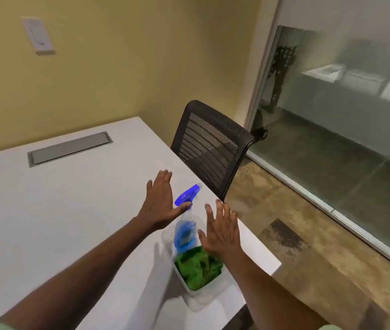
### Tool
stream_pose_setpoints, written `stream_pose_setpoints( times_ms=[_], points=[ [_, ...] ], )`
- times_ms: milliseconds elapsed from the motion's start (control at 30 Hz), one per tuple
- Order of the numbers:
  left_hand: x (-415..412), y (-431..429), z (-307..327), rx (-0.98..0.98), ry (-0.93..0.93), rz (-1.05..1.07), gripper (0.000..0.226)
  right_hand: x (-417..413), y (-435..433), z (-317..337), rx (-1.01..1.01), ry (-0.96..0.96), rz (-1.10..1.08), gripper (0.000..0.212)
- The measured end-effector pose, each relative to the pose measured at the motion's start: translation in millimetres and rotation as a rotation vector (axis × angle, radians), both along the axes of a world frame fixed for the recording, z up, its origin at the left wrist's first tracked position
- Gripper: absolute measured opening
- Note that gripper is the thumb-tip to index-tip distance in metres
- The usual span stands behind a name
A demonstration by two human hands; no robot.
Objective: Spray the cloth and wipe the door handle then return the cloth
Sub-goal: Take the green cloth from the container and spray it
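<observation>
Both bare forearms reach forward from the lower edge of the view, palms turned down and hovering above the white worktop (70, 210). The left hand (159, 203) is held flat with its fingers (165, 177) extended and close together, the thumb angled out to the right so that its tip overlaps the blue trigger head of the spray bottle (185, 220); whether it touches the bottle cannot be told. The right hand (221, 231) is likewise flat, its fingers (222, 208) slightly spread, holding nothing, and it sits over the right edge of a clear plastic tub (196, 292). The clear bottle with its blue label stands in the far end of that tub, between the two hands. The crumpled green cloth (197, 270) lies in the near end of the tub, partly under the right wrist. The tub rests near the worktop's right edge, close to its near corner. A black mesh office chair (210, 148) stands just beyond the worktop's right side.
</observation>
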State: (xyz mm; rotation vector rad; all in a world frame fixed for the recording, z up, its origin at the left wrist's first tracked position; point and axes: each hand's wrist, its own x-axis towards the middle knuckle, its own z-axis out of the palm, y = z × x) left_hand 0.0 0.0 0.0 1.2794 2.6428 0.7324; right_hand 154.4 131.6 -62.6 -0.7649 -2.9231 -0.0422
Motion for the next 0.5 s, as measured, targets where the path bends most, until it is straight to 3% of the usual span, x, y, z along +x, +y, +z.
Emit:
stream_pose_setpoints(
  times_ms=[100, 200, 267, 400, 500],
  points=[
    [4, 8, -13, 0.112, -0.203, -0.008, 0.106, -1, 0, -32, -0.086, -0.163, 0.031, 0.074],
    [11, 17, -31, 0.18, -0.266, 0.045, 0.08, 0, -2, -50, -0.129, -0.252, 0.069, 0.069],
    [12, 22, -38, 0.272, -0.308, 0.077, 0.055, -3, -5, -52, -0.154, -0.251, 0.102, 0.048],
    [16, 29, -45, 0.419, -0.501, 0.133, 0.031, -9, -4, -61, -0.188, -0.338, 0.224, 0.021],
    [16, 30, -45, 0.507, -0.723, 0.086, 0.033, -12, -3, -73, -0.067, -0.446, 0.337, 0.037]
  ],
)
